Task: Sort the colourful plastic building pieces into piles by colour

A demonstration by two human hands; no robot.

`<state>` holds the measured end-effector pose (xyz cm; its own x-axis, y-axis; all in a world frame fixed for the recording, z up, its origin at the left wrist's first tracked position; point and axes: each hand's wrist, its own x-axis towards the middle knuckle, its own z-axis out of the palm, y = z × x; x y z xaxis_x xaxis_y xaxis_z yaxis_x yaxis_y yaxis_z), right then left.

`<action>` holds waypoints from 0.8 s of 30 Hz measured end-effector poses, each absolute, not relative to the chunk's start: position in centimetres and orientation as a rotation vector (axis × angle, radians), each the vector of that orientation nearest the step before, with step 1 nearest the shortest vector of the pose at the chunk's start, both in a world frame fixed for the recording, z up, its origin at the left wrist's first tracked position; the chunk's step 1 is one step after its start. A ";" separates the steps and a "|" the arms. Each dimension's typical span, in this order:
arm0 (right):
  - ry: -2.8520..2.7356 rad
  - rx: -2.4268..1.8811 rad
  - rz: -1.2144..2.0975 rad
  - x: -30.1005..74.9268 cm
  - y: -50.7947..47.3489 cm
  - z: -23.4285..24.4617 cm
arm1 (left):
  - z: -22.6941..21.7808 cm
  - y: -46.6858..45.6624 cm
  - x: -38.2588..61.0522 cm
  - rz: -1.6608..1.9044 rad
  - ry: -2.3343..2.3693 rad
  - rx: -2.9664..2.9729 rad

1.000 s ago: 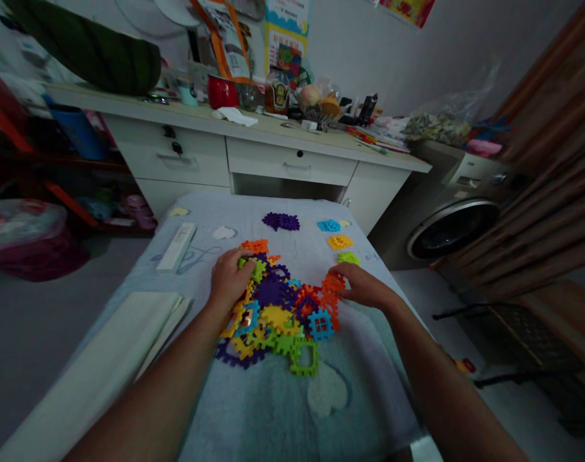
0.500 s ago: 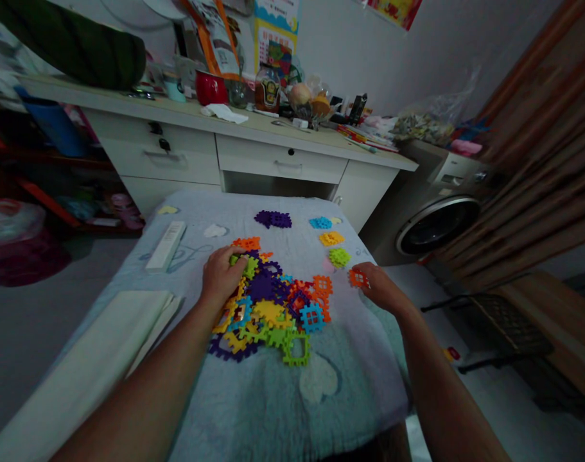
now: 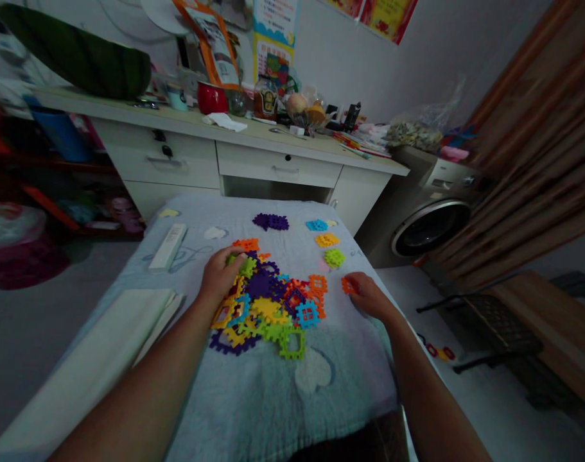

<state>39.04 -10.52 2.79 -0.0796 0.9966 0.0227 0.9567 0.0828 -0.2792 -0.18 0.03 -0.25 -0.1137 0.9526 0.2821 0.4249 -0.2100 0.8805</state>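
A long white desk with drawers (image 3: 253, 160) runs along the wall ahead of me, its pale top crowded with household things. Nearer stands my table, under a pale blue-grey cloth printed with hearts (image 3: 347, 353); it looks soft, so it should cushion flat things but could ruck if I drag them. Off to the right is a silver-grey washing machine with a round dark door (image 3: 398, 205). On my left lies a folded off-white sheet (image 3: 113, 340).

Mid-cloth sits a loose heap of notched plastic pieces in mixed colours (image 3: 261, 284), with a slim white box (image 3: 167, 249) apart to its left. My left hand (image 3: 216, 277) is at the heap's left edge, fingers curled over a bright green notched piece (image 3: 246, 266); I cannot tell whether they pinch it. My right hand (image 3: 369, 296), apart from the heap, has thumb and fingers together on the right side of a small orange notched plastic piece (image 3: 347, 285) near the cloth's right side.

Past the heap lie purple notched pieces (image 3: 271, 222), and to their right a blue piece (image 3: 316, 225), a yellow piece (image 3: 327, 240) and a lime-green piece (image 3: 334, 258). I judge each light, stiff and slightly slick, best taken by opposite rims and lifted straight, since teeth may snag neighbours.
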 end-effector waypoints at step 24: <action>-1.949 -1.623 0.394 30.7 -9.9 1.3 | -0.5 -0.2 -0.8 1.507 1.660 1.631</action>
